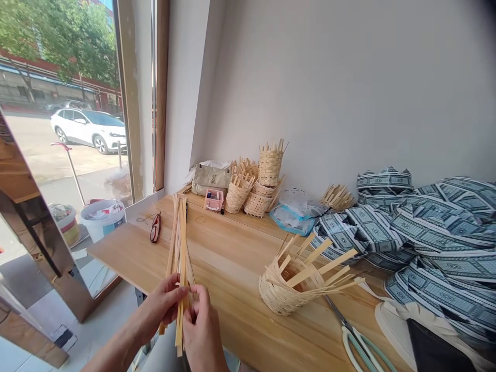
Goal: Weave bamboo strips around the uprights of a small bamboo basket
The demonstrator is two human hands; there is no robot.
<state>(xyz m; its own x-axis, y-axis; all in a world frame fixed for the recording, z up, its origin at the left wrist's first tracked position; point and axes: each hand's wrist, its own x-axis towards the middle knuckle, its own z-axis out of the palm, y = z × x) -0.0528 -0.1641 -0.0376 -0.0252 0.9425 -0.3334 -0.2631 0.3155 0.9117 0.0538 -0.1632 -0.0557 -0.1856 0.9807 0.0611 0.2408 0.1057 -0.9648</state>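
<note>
Long flat bamboo strips [183,232] lie in a loose bundle across the table's left part, their near ends overhanging its front edge. My left hand [172,297] pinches the strips from the left, thumb on top. From the right, my right hand [202,323] has its fingers closed around the same strips, close to the left hand. To the right of my hands a partly woven basket [284,292] sits tilted on the table, with loose strip ends sticking out of its rim. Scissors [351,330] with pale green and white handles lie beside that basket.
Several small woven baskets [270,165] are stacked at the back by the wall, near a beige bag [211,178] and a pink box [214,200]. Red-framed glasses [155,228] lie at left. Patterned fabric pieces [426,222] pile up at right. A blue-white plastic bag [296,212] rests behind.
</note>
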